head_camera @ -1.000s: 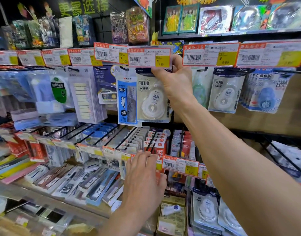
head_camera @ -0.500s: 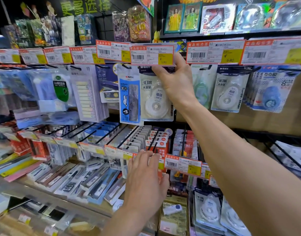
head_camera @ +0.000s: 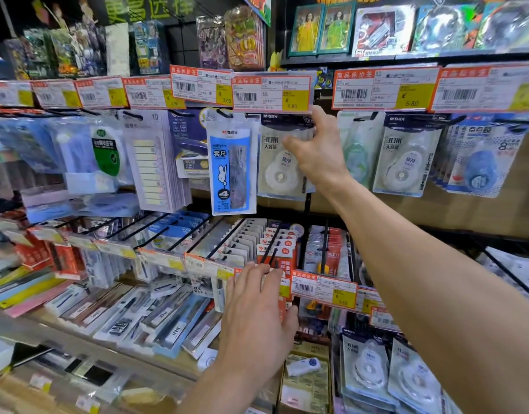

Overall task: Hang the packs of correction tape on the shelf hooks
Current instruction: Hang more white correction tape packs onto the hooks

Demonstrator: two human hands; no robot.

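Barely changed from half a second earlier, the left hand [head_camera: 257,321] lay nearest, at lower centre of the frame. Its fingers were straight and spread flat against the row of orange-and-white price tags [head_camera: 323,289] and the red card packs [head_camera: 275,249] behind it, gripping nothing. The bare right forearm rose from the lower right edge toward upper centre. The right hand [head_camera: 320,156] had changed. Earlier its fingers were tucked over the top of the pack of correction tape [head_camera: 279,171]; now they had straightened and loosened, with the thumb spread left across the pack's front and the index finger pointing up to the lower edge of the price label [head_camera: 272,91]. The pack hung at upper centre: glossy clear plastic over a round white dispenser, with a dark header card. Its hook was hidden behind the label. Just left hung a flat blue ruler set [head_camera: 230,165]; farther right, a matching tape pack [head_camera: 403,162].
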